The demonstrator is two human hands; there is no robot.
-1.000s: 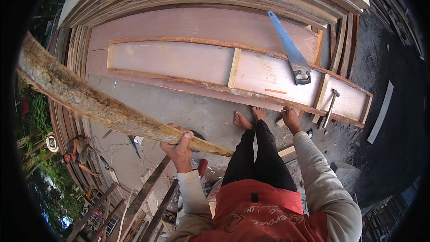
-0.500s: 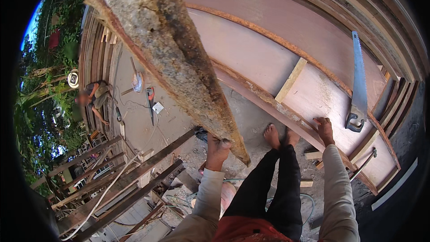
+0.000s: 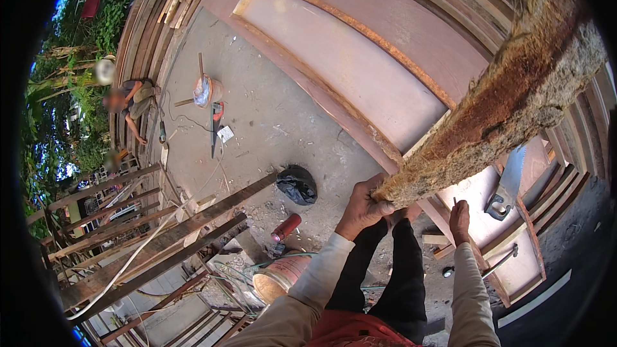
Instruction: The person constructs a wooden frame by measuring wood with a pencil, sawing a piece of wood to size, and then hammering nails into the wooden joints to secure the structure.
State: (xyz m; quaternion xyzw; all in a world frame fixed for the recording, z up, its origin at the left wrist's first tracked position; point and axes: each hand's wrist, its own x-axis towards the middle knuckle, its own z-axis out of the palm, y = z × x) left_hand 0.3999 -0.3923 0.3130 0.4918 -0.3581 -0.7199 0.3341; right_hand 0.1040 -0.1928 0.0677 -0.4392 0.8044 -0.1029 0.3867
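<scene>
Left hand [image 3: 361, 209] grips lower end of rough plank [image 3: 495, 115], fingers wrapped round it; plank runs to upper right of frame. Right hand [image 3: 459, 220] loosely curled, holding nothing clear, near handsaw [image 3: 504, 183]. Step judged: carrying plank. Next calls for firm hold, clearance from door frame [image 3: 334, 58].

Pretty obviously an open-air carpentry yard I'm standing in, not an indoor shop. Big reddish wooden panels [image 3: 360, 58] and stacked planks [image 3: 154, 32] curve all around me, a hand saw [image 3: 504, 183] lies on one panel and a hammer [image 3: 495, 263] sits near my feet. The concrete floor [image 3: 270, 115] is littered with wood chips, loose tools and a cable. Rough timber frames [image 3: 148, 238] lean off to my left, and green trees [image 3: 58, 90] show past the edge.
</scene>
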